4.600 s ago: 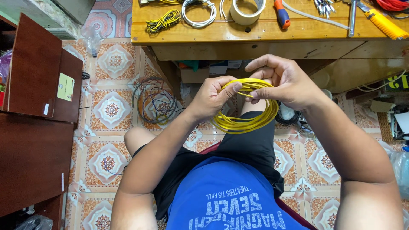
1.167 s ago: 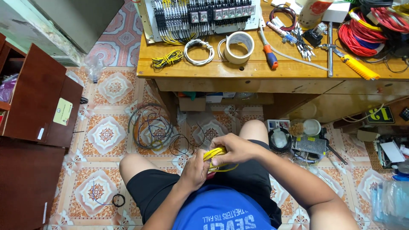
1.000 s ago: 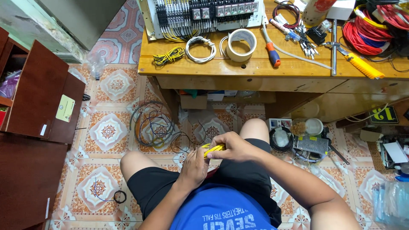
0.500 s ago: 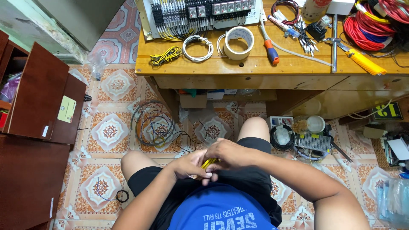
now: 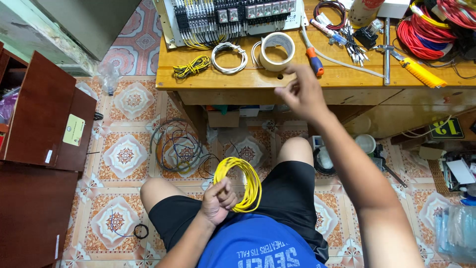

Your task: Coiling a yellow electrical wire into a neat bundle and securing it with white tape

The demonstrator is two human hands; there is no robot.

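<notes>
My left hand (image 5: 218, 201) is closed around a coil of yellow wire (image 5: 248, 181), held over my lap between my knees. My right hand (image 5: 300, 92) is raised with its fingers apart and nothing in them, near the front edge of the wooden workbench (image 5: 238, 79). It hovers just below a roll of beige tape (image 5: 276, 50) and an orange-handled screwdriver (image 5: 313, 57). A small yellow wire bundle (image 5: 191, 67) and a white wire coil (image 5: 229, 57) lie on the bench to the left of the tape.
A wired terminal panel (image 5: 233, 12) sits at the back of the bench, red cable coils (image 5: 429, 30) and a yellow-handled tool (image 5: 419, 69) to the right. A tangle of dark wires (image 5: 176, 146) lies on the tiled floor. A brown cabinet (image 5: 42, 124) stands at left.
Both hands were together on the yellow coil over my lap. My right hand has let go and risen toward the bench; the left hand alone holds the coil.
</notes>
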